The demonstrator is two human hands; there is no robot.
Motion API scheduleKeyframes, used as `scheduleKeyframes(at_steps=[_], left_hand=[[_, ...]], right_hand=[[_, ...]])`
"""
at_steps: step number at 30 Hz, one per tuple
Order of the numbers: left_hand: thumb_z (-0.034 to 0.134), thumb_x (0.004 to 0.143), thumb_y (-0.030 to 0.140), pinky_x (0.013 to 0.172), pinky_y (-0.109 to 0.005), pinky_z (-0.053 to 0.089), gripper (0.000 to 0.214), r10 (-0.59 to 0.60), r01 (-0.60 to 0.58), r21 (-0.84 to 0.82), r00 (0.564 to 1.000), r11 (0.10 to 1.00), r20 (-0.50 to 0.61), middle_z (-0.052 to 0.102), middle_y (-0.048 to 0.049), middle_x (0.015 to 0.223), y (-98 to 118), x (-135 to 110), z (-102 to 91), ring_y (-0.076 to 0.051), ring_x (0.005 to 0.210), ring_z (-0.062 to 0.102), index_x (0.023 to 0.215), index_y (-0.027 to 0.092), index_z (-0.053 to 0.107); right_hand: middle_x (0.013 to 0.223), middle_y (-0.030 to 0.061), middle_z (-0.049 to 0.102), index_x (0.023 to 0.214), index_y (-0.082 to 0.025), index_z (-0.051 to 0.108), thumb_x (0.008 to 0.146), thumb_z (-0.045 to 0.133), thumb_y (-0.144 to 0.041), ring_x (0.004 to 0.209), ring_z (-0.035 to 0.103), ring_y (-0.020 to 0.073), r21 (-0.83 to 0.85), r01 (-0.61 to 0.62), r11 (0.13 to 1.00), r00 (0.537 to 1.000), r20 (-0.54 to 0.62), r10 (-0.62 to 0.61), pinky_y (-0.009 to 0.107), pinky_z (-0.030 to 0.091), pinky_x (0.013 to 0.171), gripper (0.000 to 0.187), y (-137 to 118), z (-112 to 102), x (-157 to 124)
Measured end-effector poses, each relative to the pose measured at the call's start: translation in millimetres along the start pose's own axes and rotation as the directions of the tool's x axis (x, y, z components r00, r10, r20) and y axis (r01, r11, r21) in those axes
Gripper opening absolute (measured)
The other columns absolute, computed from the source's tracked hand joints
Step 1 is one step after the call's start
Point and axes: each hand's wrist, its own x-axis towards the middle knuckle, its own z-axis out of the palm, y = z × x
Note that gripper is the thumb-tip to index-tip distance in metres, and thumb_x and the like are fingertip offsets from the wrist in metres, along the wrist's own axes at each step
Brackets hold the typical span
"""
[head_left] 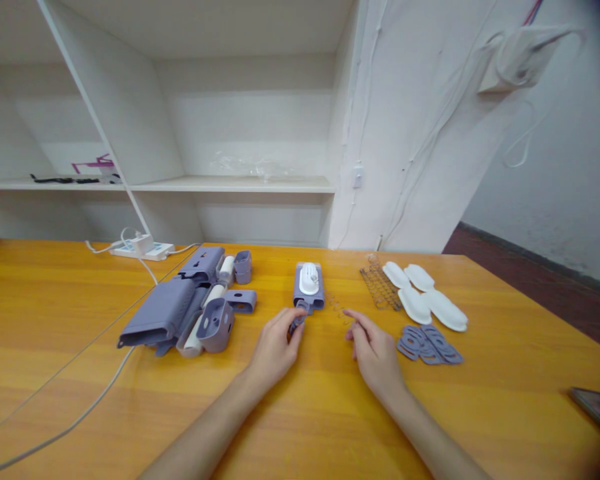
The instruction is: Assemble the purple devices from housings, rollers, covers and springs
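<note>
My left hand (275,348) rests on the orange table (55,320), its fingers pinched on a small purple part (298,323) just in front of a purple housing with a white oval insert (309,283). My right hand (375,350) lies to the right, its fingertips closed near a few tiny springs (336,307) scattered on the table; whether it holds one I cannot tell. Both hands sit near the table's middle.
A pile of purple and white casings (190,307) lies to the left. To the right are a wire grid of springs (380,288), white oval pieces (427,297) and flat purple pieces (429,344). A power strip (143,249) with cables sits at the back left. White shelves stand behind.
</note>
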Motion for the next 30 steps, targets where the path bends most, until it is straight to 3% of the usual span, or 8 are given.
scheduleKeyframes(at_steps=[4, 9, 17, 23, 30], left_hand=[[0.04, 0.089, 0.017, 0.081, -0.028, 0.046, 0.026, 0.09, -0.095, 0.089, 0.994, 0.991, 0.062, 0.062, -0.0067, 0.099, 2.8, -2.7, 0.5, -0.017, 0.091, 0.059, 0.108, 0.021, 0.057], [0.041, 0.088, 0.02, 0.082, -0.03, 0.047, 0.025, 0.18, -0.214, 0.164, 0.964, 0.963, 0.197, 0.061, -0.008, 0.101, 14.5, -8.3, -0.4, -0.019, 0.093, 0.058, 0.106, 0.02, 0.059], [0.044, 0.089, 0.032, 0.078, -0.029, 0.047, 0.025, 0.098, -0.111, 0.097, 0.987, 0.989, 0.129, 0.063, -0.0061, 0.092, 20.7, -6.1, -2.0, -0.017, 0.085, 0.059, 0.104, 0.02, 0.061], [0.046, 0.088, 0.026, 0.079, -0.029, 0.048, 0.02, 0.082, -0.093, 0.127, 0.993, 0.988, 0.085, 0.064, -0.0062, 0.095, 15.7, -4.9, 0.8, -0.018, 0.088, 0.06, 0.101, 0.02, 0.06], [0.044, 0.088, 0.021, 0.087, -0.033, 0.049, 0.027, 0.126, -0.132, 0.16, 0.991, 0.978, 0.048, 0.062, -0.0082, 0.108, 7.6, -7.7, 3.7, -0.02, 0.1, 0.059, 0.111, 0.02, 0.056]], right_hand=[[0.091, 0.0039, 0.061, 0.128, -0.02, 0.049, 0.081, 0.029, -0.009, 0.061, 0.054, 0.0128, -0.053, 0.187, 0.981, 0.977, 0.111, -0.181, 0.028, 0.047, 0.063, 0.053, -2.0, -1.4, -3.0], [0.09, 0.0042, 0.056, 0.139, -0.032, 0.033, 0.077, 0.031, -0.003, 0.081, 0.054, 0.0177, -0.229, 0.436, 0.87, 0.864, 0.378, -0.334, 0.031, 0.046, 0.074, 0.069, -15.7, 0.4, -10.3], [0.112, 0.0097, 0.054, 0.146, -0.023, 0.013, 0.079, 0.039, -0.01, 0.1, 0.05, 0.0239, -0.228, 0.526, 0.819, 0.785, 0.501, -0.365, 0.041, 0.043, 0.09, 0.074, -31.7, -3.6, -16.2], [0.107, 0.0083, 0.056, 0.144, -0.027, 0.02, 0.083, 0.041, -0.014, 0.095, 0.054, 0.0219, -0.199, 0.513, 0.835, 0.786, 0.501, -0.363, 0.039, 0.047, 0.086, 0.066, -34.3, -3.3, -19.0], [0.114, 0.0084, 0.055, 0.14, -0.029, 0.031, 0.084, 0.041, -0.013, 0.095, 0.057, 0.0198, -0.145, 0.541, 0.829, 0.769, 0.485, -0.417, 0.035, 0.049, 0.084, 0.059, -28.3, -1.2, -16.8]])
